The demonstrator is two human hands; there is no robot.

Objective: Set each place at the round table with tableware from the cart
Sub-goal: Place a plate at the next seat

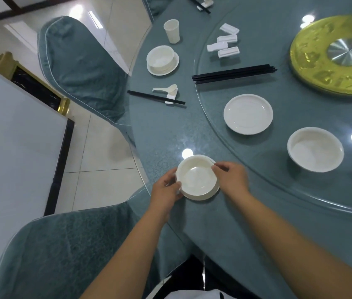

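Both hands — left hand (167, 187) and right hand (231, 178) — pinch the rim of a shallow white bowl (196, 180) sitting on a white saucer (210, 194) near the edge of the round grey-green bench (170, 134). Best centre it on the saucer, squarely before the chair — then release gently.

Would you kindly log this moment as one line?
left hand: grips bowl | right hand: grips bowl | bowl: on saucer | place: unfinished
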